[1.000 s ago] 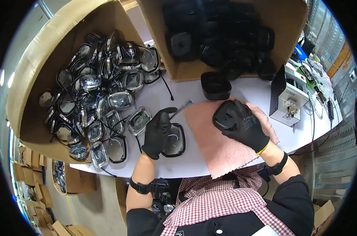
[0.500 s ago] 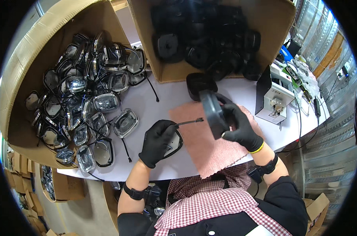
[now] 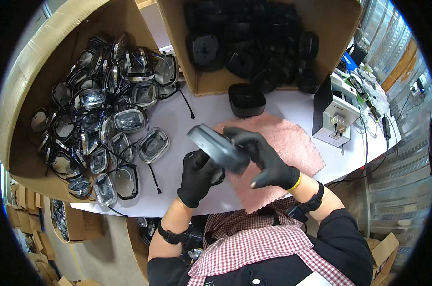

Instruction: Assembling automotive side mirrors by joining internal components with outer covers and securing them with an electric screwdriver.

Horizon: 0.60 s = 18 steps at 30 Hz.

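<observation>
Housing (image 3: pixel 218 148), dark grey, rounded-rectangular, is held up off the tabletop (image 3: pixel 201 114), tilted, between both gloved hands, over the near edge of the pink cloth (image 3: pixel 282 148).

Right hand (image 3: pixel 263 159): black glove, fingers wrapped around the right side of the housing, gripping it; thumb points down toward the person.

Left hand (image 3: pixel 199 176): black glove, fingers curled closed under the lower left end of the housing. Touching it; can't tell if it also holds a small tool, since the housing hides that part.

Both wrists carry black straps. Person wears a red-and-white checked apron over a black top.

Pink cloth lies flat on the white tabletop, directly under the hands, reaching right toward the grey box.

Left of the hands: loose lamp units (image 3: pixel 153 144) with clear lenses and chrome rims, black wires trailing, lying on the tabletop edge and spilling out of a big cardboard box (image 3: pixel 30 71) tipped on its side. That box is full of the same lamp units.

Just beyond the cloth: one black shell (image 3: pixel 246 99) sits alone on the tabletop, open side up, touching the front of a second cardboard box (image 3: pixel 211 86).

Second box, far centre, holds a pile of black shells.

Right of the cloth: small grey and black box-shaped fixture (image 3: pixel 335 119) standing on the tabletop, cables running off to the right edge.
</observation>
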### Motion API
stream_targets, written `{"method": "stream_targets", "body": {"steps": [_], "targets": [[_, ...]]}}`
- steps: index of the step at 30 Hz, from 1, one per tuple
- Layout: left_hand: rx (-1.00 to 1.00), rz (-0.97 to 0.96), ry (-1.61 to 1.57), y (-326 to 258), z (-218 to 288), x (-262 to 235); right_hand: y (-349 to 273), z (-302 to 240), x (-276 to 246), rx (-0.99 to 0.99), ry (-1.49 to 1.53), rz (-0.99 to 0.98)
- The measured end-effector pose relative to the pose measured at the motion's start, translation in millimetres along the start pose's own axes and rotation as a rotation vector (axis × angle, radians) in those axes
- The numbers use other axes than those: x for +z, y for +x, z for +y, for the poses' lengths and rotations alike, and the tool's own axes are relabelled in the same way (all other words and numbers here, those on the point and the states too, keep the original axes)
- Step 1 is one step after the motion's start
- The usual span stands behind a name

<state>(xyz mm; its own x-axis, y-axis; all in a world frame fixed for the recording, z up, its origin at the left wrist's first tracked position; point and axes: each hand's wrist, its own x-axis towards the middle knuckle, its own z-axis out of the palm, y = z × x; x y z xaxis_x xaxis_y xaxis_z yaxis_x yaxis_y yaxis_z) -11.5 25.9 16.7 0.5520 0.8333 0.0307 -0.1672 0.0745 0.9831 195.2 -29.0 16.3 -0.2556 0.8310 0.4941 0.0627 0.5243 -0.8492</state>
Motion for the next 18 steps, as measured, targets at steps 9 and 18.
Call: {"method": "stream_targets", "body": {"steps": [9,18], "targets": [[0.115,-0.005,0.218,2,-7,-6,8,2,-3,0.313,0.507,-0.066],[0.080,-0.100,0.081,-9,0,-11,14,-20,15,0.177,0.258,-0.117]]}}
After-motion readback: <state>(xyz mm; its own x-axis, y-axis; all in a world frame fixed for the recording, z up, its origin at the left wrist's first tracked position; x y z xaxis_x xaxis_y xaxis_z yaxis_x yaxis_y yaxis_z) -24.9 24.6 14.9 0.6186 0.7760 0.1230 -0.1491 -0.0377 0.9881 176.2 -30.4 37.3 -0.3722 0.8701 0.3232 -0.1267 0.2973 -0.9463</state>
